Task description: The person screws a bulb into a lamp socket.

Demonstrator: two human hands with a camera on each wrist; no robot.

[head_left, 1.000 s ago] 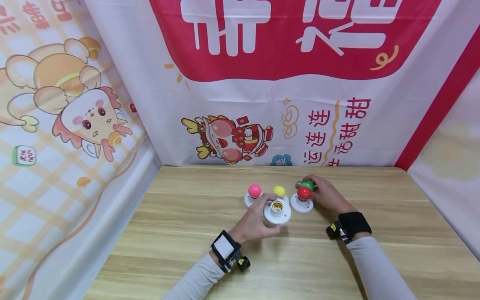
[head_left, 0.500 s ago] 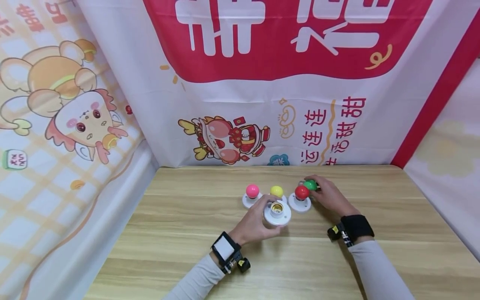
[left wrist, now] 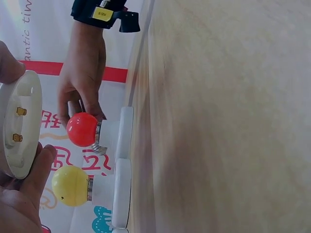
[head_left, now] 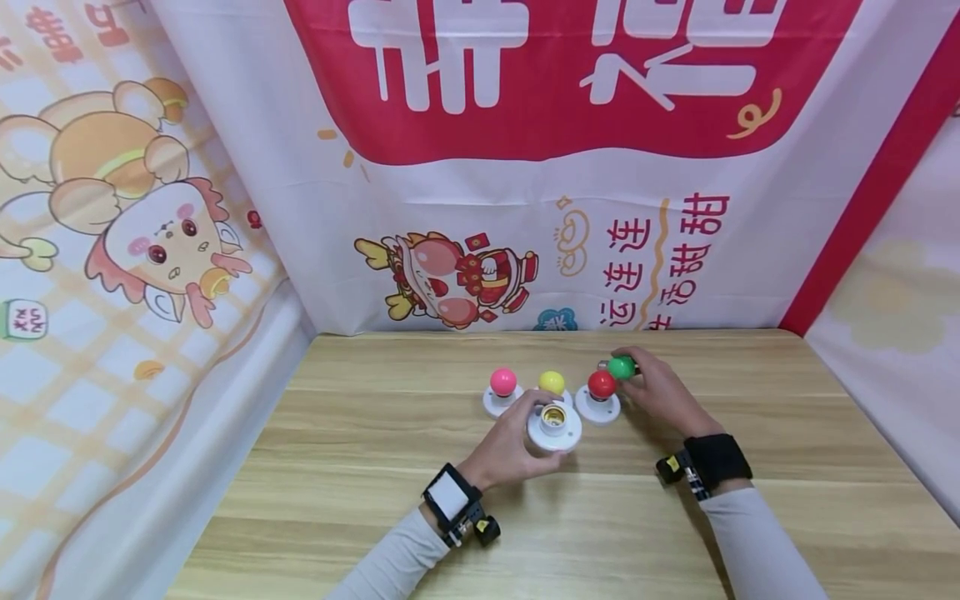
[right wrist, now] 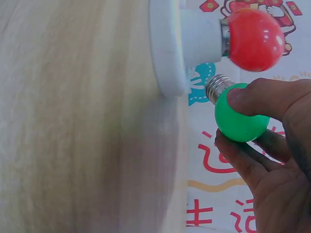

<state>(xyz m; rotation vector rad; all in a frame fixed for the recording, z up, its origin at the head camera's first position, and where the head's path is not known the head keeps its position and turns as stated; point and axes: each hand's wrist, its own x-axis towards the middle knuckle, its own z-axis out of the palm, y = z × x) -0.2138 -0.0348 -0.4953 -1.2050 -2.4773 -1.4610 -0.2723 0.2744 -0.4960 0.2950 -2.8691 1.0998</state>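
Observation:
My left hand [head_left: 510, 446] grips a round white lamp holder [head_left: 553, 427] by its rim, its brass-lined socket facing up. The left wrist view shows the underside of that lamp holder [left wrist: 22, 124], with two brass terminals. My right hand [head_left: 660, 392] pinches a green light bulb [right wrist: 241, 116] between thumb and fingers, its silver screw base [right wrist: 219, 87] pointing away from the palm. Just beside it, a red bulb [head_left: 602, 384] sits upright in a white holder [head_left: 597, 408] on the table. The held lamp holder partly hides the holder under the yellow bulb [head_left: 552, 382].
A pink bulb [head_left: 503, 382] in its own white holder [head_left: 498, 403] stands at the left end of the row. The wooden table [head_left: 360, 483] ends at a printed cloth backdrop [head_left: 465, 200]. Another cloth [head_left: 150, 317] hangs on the left.
The view has shifted slightly. The green bulb has turned a little in my right hand and shows more beside the red bulb. My left hand holds the lamp holder nearly still.

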